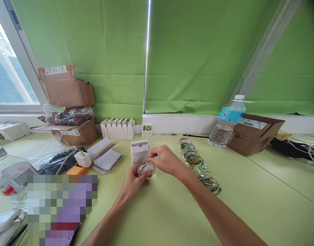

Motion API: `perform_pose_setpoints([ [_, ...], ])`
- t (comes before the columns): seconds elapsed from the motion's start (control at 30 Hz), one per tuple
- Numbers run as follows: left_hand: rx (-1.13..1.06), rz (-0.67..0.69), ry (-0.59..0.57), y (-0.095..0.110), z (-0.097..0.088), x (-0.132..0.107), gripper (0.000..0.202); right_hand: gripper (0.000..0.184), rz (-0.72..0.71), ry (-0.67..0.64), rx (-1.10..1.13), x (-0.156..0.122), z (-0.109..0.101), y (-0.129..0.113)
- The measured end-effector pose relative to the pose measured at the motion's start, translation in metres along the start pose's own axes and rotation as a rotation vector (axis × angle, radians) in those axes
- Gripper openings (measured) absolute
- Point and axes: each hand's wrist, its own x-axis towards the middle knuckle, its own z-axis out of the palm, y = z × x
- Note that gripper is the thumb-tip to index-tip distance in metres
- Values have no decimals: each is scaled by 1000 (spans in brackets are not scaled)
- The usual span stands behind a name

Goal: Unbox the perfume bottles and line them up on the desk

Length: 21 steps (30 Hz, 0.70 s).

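My left hand (134, 179) holds a round, clear glass ornament (146, 169) with its thumb across the front. Pinched fingers of my right hand (160, 159) are at the small gold top of the ornament. Just behind my hands stands an open white carton (139, 150) with printing on its side and its flap up. To the right of my right hand, a row of similar round glass ornaments (193, 159) with gold tops lies overlapped on the table.
Several white cartons (117, 130) and a small picture box (146, 130) stand along the wall. Flattened cartons (105, 157), a charger (82, 159) and a large bottle (12, 174) are at left. A water bottle (223, 126) leans by a cardboard box (251, 135) at right.
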Motion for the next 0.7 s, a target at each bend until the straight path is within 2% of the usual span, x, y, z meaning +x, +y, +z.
perform_pose_setpoints([
  [0.2, -31, -36, -67, 2, -1, 1, 38, 11, -51, -20, 165, 1, -6, 8],
  [0.5, -79, -51, -135, 12, -5, -4, 41, 10, -106, 49, 350, 4, 6, 7],
  [0.7, -61, -44, -133, 9, -5, -4, 41, 10, -110, 72, 334, 5, 11, 10],
])
